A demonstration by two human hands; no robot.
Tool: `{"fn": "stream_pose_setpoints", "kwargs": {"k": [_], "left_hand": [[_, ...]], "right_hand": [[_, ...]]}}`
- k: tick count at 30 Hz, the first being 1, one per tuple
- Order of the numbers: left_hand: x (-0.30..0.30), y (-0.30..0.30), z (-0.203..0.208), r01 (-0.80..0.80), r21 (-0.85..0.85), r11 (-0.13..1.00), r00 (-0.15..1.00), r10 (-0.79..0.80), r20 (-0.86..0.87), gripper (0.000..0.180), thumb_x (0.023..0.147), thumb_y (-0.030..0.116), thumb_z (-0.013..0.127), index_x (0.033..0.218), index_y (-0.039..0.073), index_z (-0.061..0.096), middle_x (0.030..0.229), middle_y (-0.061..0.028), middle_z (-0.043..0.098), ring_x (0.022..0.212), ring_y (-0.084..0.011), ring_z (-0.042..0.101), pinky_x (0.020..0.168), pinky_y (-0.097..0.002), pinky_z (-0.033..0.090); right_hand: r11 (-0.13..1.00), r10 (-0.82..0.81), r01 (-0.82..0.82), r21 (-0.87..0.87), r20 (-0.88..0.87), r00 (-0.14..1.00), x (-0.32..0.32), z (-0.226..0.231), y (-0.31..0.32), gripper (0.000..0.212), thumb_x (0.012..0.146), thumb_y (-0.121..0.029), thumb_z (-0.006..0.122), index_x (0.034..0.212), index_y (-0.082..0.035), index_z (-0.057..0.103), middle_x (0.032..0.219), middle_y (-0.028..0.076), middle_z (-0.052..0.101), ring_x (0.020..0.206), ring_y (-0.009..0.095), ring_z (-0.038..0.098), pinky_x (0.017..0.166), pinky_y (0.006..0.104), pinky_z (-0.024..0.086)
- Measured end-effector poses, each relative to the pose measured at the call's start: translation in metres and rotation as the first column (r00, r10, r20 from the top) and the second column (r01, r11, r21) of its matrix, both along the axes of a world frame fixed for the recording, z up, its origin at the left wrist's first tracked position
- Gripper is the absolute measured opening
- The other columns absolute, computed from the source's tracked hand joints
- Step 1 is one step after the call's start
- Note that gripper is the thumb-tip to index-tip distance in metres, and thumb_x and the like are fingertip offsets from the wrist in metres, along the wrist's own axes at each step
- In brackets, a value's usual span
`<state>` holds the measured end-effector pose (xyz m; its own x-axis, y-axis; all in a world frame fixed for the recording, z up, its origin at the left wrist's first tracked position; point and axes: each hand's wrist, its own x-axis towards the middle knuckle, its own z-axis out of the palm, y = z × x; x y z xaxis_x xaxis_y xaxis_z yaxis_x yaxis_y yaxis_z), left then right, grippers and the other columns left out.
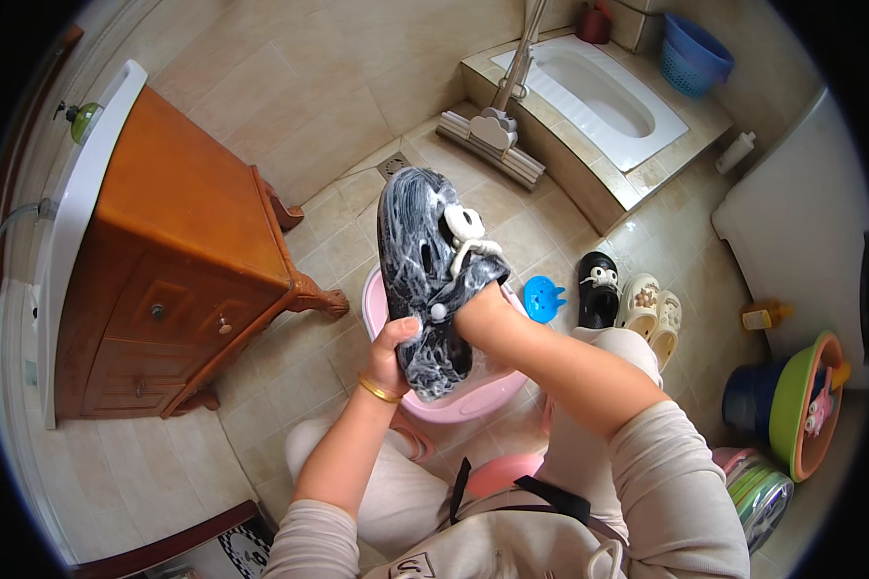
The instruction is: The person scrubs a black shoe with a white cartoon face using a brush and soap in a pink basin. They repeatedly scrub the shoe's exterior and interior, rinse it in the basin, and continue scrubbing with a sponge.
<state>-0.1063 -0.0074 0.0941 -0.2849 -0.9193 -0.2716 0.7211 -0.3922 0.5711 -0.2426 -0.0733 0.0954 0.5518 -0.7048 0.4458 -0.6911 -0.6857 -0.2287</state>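
Note:
A black clog (410, 217) smeared with white suds is held up, toe pointing away, over a pink basin (454, 410). It carries white cartoon-eye ornaments and a pale charm on its upper. My left hand (392, 352) grips the clog near its heel on the left side, thumb on top. My right hand (473, 314) reaches into the shoe's opening from the right; its fingers are hidden inside. On the floor to the right stands a matching black clog (600, 301), without suds. Next to it is a pair of cream clogs (637, 307).
A blue scoop (544, 298) lies beside the basin. An orange wooden cabinet (193, 193) stands left. Farther off are a mop (497, 135), a raised squat toilet (599, 92) and a blue basket (693, 56). Stacked basins (792, 415) and a yellow bottle (765, 315) are at right.

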Motion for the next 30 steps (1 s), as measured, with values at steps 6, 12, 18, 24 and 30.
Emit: {"fn": "stream_pose_setpoints", "kwargs": {"k": [6,12,18,24,30], "left_hand": [[0.006,-0.007,0.017,-0.078,-0.023,0.997,0.997,0.078,-0.014,0.063,0.075,0.032,0.057,0.127,-0.002,0.044,0.121,-0.0153,0.056,0.109,-0.027,0.056,0.1,-0.038,0.042],[0.017,-0.012,0.009,-0.156,-0.006,0.988,0.974,0.153,-0.166,0.06,0.077,0.035,0.055,0.126,0.001,0.046,0.117,-0.0147,0.058,0.102,-0.0272,0.06,0.092,-0.0383,0.048],[0.003,-0.015,-0.012,-0.202,0.044,0.978,0.959,0.207,-0.195,0.057,0.081,0.033,0.054,0.128,0.002,0.046,0.123,-0.0122,0.056,0.11,-0.0262,0.056,0.099,-0.0389,0.042],[0.026,-0.017,0.001,-0.13,-0.022,0.991,0.987,0.127,-0.096,0.054,0.082,0.044,0.05,0.116,0.003,0.053,0.102,-0.0118,0.062,0.091,-0.0237,0.061,0.085,-0.0358,0.049],[0.023,-0.007,0.0,-0.202,0.094,0.975,0.979,0.201,0.021,0.054,0.081,0.033,0.055,0.126,0.002,0.047,0.119,-0.0128,0.058,0.106,-0.0257,0.057,0.097,-0.0389,0.043]], "right_hand": [[0.936,0.065,-0.009,0.353,-0.148,0.987,0.004,0.032,0.021,0.036,0.077,-0.011,0.054,0.111,-0.002,0.06,0.119,0.019,0.055,0.104,0.028,0.057,0.084,0.0357,0.048],[0.193,-0.603,-0.734,0.651,0.669,0.435,-0.001,0.044,0.0,0.029,0.088,-0.002,0.039,0.112,0.001,0.054,0.098,0.016,0.061,0.091,0.029,0.061,0.085,0.0373,0.047],[0.25,-0.888,-0.926,0.284,0.449,-0.102,0.017,0.024,-0.006,0.018,0.092,-0.009,0.038,0.097,-0.004,0.055,0.092,0.009,0.061,0.083,0.021,0.059,0.078,0.0334,0.048],[0.553,-0.097,-0.528,0.644,0.68,0.727,0.007,0.037,0.009,0.022,0.08,0.004,0.056,0.101,0.002,0.061,0.105,0.013,0.059,0.088,0.025,0.06,0.076,0.03,0.048],[0.994,0.099,-0.077,0.077,-0.348,0.932,0.013,0.018,-0.008,0.015,0.075,-0.014,0.054,0.077,-0.008,0.068,0.089,0.007,0.061,0.094,0.02,0.057,0.082,0.0287,0.044]]}}
